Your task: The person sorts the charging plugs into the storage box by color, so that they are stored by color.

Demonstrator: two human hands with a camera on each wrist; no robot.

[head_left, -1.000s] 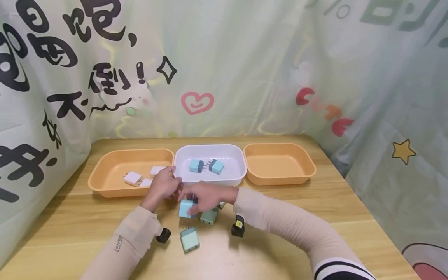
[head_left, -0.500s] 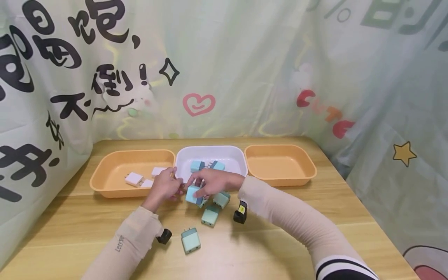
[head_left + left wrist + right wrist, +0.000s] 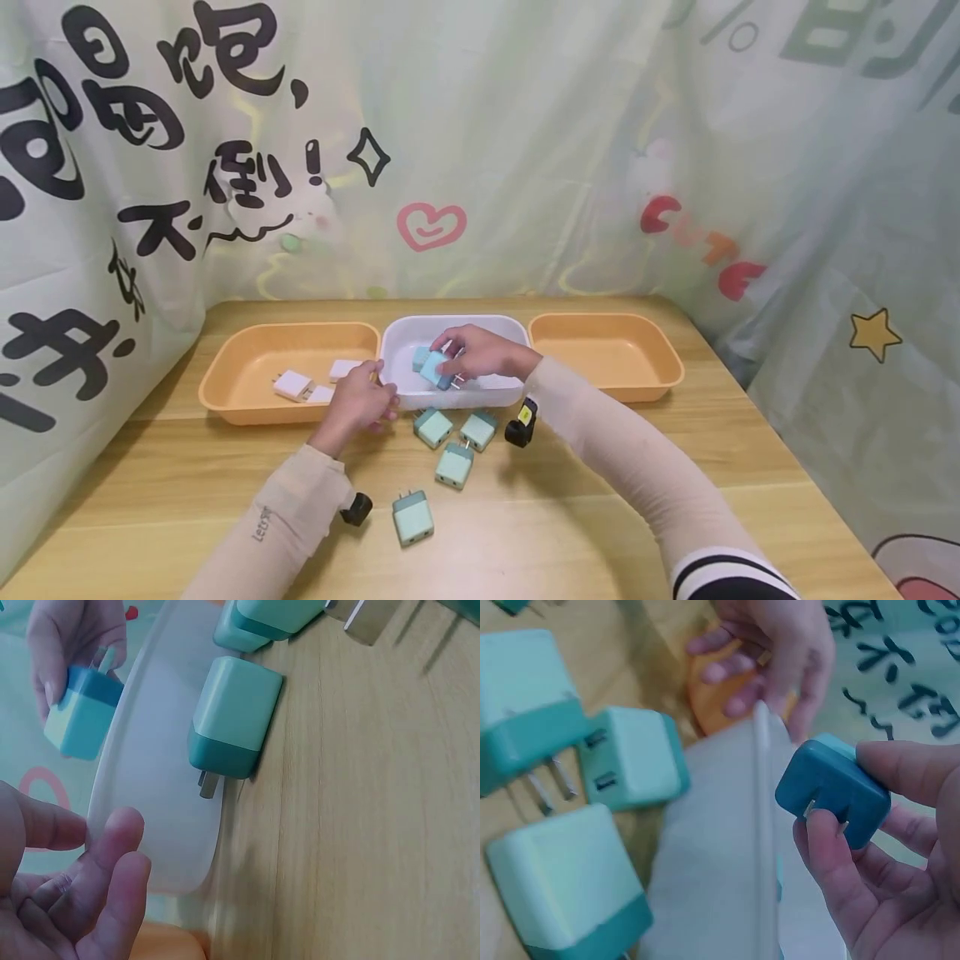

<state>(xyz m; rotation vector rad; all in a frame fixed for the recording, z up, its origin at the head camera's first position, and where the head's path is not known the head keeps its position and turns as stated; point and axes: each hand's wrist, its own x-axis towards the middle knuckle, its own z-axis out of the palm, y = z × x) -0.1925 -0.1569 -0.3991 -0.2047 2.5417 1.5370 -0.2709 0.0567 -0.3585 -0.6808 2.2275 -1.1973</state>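
My right hand (image 3: 480,352) pinches a light blue charger (image 3: 433,369) with a dark blue prong end, holding it over the white tray (image 3: 465,401). In the right wrist view the charger (image 3: 836,791) shows its two metal prongs beside a fingertip. Behind it, another blue charger (image 3: 419,357) lies in the tray, partly hidden. My left hand (image 3: 360,402) grips the tray's near left corner, its fingers on both sides of the rim in the left wrist view. Several mint green chargers (image 3: 454,465) lie on the table in front of the tray.
An orange tray (image 3: 292,327) on the left holds white chargers (image 3: 292,385). To the right of the white tray stands a second orange tray (image 3: 607,388). A printed curtain (image 3: 525,167) hangs behind the wooden table (image 3: 540,533).
My right hand has lifted the blue charger from among the green ones on the table and carried it up and over the white tray. The left hand stays at the tray corner.
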